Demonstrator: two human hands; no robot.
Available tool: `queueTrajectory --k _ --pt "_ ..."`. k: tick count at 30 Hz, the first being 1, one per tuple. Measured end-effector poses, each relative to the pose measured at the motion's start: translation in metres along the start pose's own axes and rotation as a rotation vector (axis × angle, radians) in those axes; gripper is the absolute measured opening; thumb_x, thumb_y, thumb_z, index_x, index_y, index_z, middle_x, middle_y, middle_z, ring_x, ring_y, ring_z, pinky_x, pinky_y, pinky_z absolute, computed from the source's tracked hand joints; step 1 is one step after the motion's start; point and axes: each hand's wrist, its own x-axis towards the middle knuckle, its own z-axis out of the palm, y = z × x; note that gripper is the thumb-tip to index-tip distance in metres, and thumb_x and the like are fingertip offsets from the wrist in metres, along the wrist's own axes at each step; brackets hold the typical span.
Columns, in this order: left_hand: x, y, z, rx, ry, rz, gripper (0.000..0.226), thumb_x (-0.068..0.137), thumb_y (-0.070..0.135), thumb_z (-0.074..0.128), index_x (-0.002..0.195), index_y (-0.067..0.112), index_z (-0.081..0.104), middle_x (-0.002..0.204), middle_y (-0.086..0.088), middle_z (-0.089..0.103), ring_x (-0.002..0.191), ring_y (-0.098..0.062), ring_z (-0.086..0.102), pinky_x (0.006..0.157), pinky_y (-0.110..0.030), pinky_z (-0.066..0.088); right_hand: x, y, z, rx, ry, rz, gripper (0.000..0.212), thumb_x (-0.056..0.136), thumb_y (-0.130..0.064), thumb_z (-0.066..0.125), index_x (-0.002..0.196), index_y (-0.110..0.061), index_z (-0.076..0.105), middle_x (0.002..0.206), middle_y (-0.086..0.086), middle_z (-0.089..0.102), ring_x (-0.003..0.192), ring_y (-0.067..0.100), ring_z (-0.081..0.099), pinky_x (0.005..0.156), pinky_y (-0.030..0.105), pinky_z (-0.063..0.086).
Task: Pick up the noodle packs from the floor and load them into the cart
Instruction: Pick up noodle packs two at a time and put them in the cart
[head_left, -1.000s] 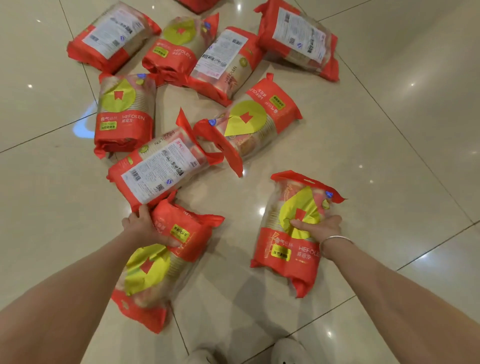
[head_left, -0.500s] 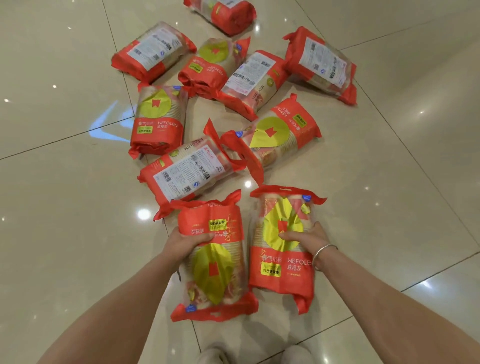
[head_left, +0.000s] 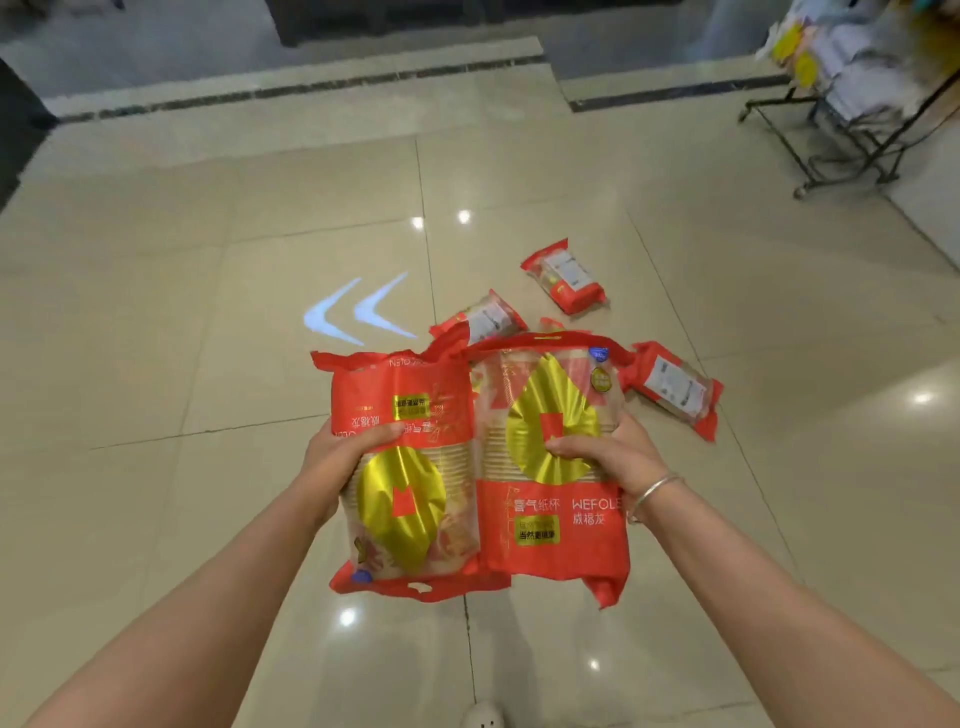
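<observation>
Noodle packs, 2 side by side, gripped in hands

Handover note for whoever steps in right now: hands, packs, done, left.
Left hand: shut on the left pack, lifted off the floor, printed side up, turned upside down.
Right hand: shut on the right pack, held side by side against the left one.
On the floor beyond: at least three more packs, the far pack, the middle pack and the right floor pack; others may be hidden behind the held ones.
Wire rack at top right; whether it is the cart is unclear.
Done: two packs picked up. Left: load them, then fetch the rest.
</observation>
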Motion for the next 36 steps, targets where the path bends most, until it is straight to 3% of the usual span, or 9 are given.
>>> queueTrajectory --k 3,7,12,18,21,27,30,33,36 --pt "-0.06 0.093 -0.056 -0.07 0.064 0.071 0.065 0.039 0.036 0.088 0.098 0.026 0.064 0.083 0.004 0.077 0.08 -0.017 0.074 0.068 -0.031 0.056 -0.05 -0.118 0.047 -0.087 -0.062 -0.105 0.096 0.037 -0.03 0.095 0.125 -0.033 0.057 0.108 0.003 0.075 0.097 0.025 0.072 0.088 0.047 0.057" --pt "-0.125 0.177 -0.144 -0.126 0.2 0.168 0.053 0.05 0.034 0.084 0.097 0.025 0.063 0.089 0.001 0.075 0.082 -0.019 0.072 0.068 -0.031 0.055 -0.103 -0.233 0.129 -0.145 -0.187 -0.234 0.069 0.058 -0.01 0.091 0.108 -0.04 0.054 0.094 0.0 0.075 0.082 0.02 0.073 0.071 0.033 0.059" --pt "-0.19 0.219 -0.274 -0.196 0.376 0.246 0.057 0.047 0.035 0.084 0.098 0.021 0.064 0.094 -0.004 0.073 0.084 -0.021 0.07 0.069 -0.031 0.054 -0.15 -0.305 0.262 -0.162 -0.375 -0.299 0.049 0.061 0.0 0.087 0.099 -0.021 0.064 0.087 0.005 0.076 0.07 0.019 0.073 0.06 0.029 0.058" --pt "-0.254 0.226 -0.459 -0.235 0.532 0.255 0.087 0.028 0.049 0.093 0.105 0.018 0.067 0.091 -0.005 0.077 0.085 -0.026 0.074 0.08 -0.042 0.058 -0.193 -0.323 0.455 -0.156 -0.583 -0.326 0.074 0.042 -0.013 0.093 0.111 -0.015 0.066 0.1 0.014 0.076 0.091 0.037 0.072 0.083 0.057 0.057" --pt "-0.286 0.222 -0.544 -0.246 0.645 0.288 0.092 0.012 0.058 0.09 0.095 0.024 0.068 0.085 0.0 0.077 0.085 -0.024 0.073 0.083 -0.042 0.057 -0.215 -0.324 0.549 -0.172 -0.693 -0.357 0.07 0.044 -0.015 0.094 0.108 -0.018 0.068 0.098 0.01 0.077 0.091 0.035 0.073 0.084 0.057 0.057" --pt "-0.334 0.192 -0.69 -0.31 0.858 0.292 0.08 0.03 0.055 0.089 0.101 0.025 0.067 0.097 -0.003 0.076 0.09 -0.025 0.072 0.089 -0.046 0.055 -0.254 -0.322 0.726 -0.195 -0.924 -0.289 0.079 0.036 -0.018 0.095 0.11 -0.015 0.067 0.097 0.014 0.077 0.088 0.037 0.073 0.082 0.06 0.056" --pt "-0.342 0.175 -0.754 -0.342 0.945 0.291 0.086 0.037 0.046 0.09 0.114 0.018 0.064 0.103 -0.008 0.075 0.091 -0.027 0.072 0.088 -0.049 0.056 -0.269 -0.316 0.81 -0.222 -1.019 -0.305 0.066 0.046 -0.011 0.09 0.107 -0.014 0.065 0.097 0.017 0.076 0.087 0.039 0.073 0.08 0.058 0.058" --pt "-0.335 0.164 -0.82 -0.344 1.006 0.286 0.068 0.058 0.034 0.09 0.117 0.016 0.062 0.103 -0.009 0.074 0.09 -0.027 0.072 0.082 -0.043 0.057 -0.272 -0.308 0.891 -0.235 -1.087 -0.291 0.061 0.054 -0.005 0.089 0.109 -0.012 0.064 0.098 0.017 0.075 0.085 0.039 0.073 0.078 0.055 0.059" --pt "-0.323 0.162 -0.89 -0.348 1.046 0.253 0.078 0.047 0.045 0.091 0.115 0.019 0.063 0.101 -0.006 0.075 0.089 -0.027 0.073 0.085 -0.046 0.057 -0.264 -0.306 0.978 -0.243 -1.138 -0.276 0.059 0.058 -0.002 0.088 0.11 -0.012 0.063 0.099 0.017 0.075 0.085 0.038 0.073 0.078 0.054 0.059"
